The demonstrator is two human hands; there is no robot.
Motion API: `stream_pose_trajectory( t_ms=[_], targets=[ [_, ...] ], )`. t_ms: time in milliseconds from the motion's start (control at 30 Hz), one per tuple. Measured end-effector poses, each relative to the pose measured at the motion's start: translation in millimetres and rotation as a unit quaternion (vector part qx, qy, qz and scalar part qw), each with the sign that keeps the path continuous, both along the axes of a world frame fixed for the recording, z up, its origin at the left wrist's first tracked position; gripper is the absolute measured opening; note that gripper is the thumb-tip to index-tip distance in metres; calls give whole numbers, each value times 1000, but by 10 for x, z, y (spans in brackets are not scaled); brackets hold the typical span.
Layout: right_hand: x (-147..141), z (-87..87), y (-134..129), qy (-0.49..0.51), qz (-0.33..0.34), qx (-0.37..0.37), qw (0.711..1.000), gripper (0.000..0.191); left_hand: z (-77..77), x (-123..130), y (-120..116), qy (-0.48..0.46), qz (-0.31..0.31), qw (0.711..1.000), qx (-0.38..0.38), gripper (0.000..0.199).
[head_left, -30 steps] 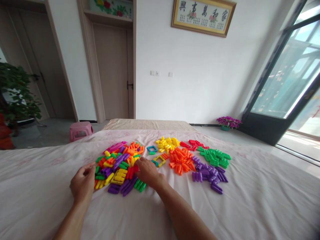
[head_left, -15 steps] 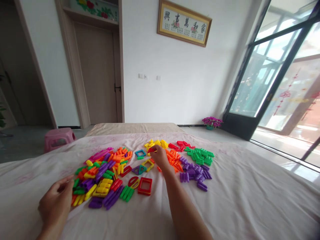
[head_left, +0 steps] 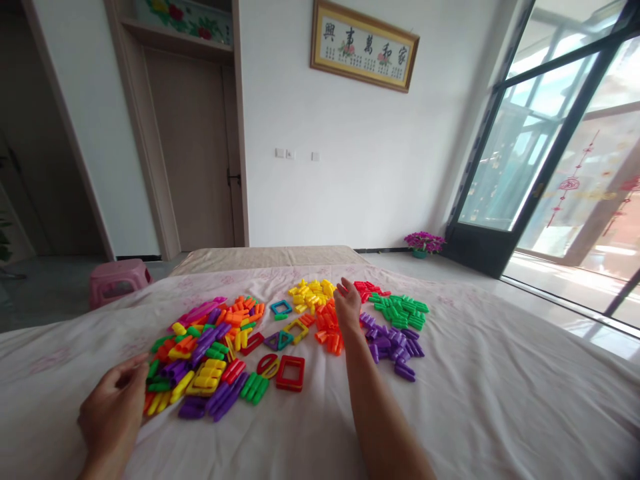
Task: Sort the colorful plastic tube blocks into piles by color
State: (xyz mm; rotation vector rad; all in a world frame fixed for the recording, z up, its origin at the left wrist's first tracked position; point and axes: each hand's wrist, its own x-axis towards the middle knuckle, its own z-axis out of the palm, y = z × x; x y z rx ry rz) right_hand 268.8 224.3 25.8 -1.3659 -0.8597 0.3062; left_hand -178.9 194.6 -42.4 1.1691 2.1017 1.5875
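Pile [head_left: 205, 357] of mixed pieces at left; left hand [head_left: 113, 407] curled at its left edge, hold can't tell; right hand [head_left: 349, 303], fingers loosely spread, by yellows [head_left: 311, 295], oranges [head_left: 329, 327], reds [head_left: 367, 290]; greens [head_left: 403, 311], purples [head_left: 395, 341] at right, seemingly split by colour

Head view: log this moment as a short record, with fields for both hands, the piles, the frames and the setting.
Left hand: fingers curled, at the left edge of the mixed pile; grip unclear
Right hand: fingers open, no piece visible in it
Single-color piles: yellow pile, red pile, orange pile, green pile, purple pile
Frames: red square, blue square
Surface: pale cloth
Background: pink stool
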Motion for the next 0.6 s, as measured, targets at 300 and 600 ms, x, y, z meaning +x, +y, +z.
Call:
stream_pose_trajectory(
  t_ms=[300, 600],
  targets=[
    [-1161, 135, -188, -268, 330, -92, 901, 27, 37, 43, -26, -25, -6, 1000, -12, 41],
    [-1775, -81, -522, -498, 375, -230, 747, 37, 86, 65, -55, -21, 0, 1000, -6, 42]
  ],
)
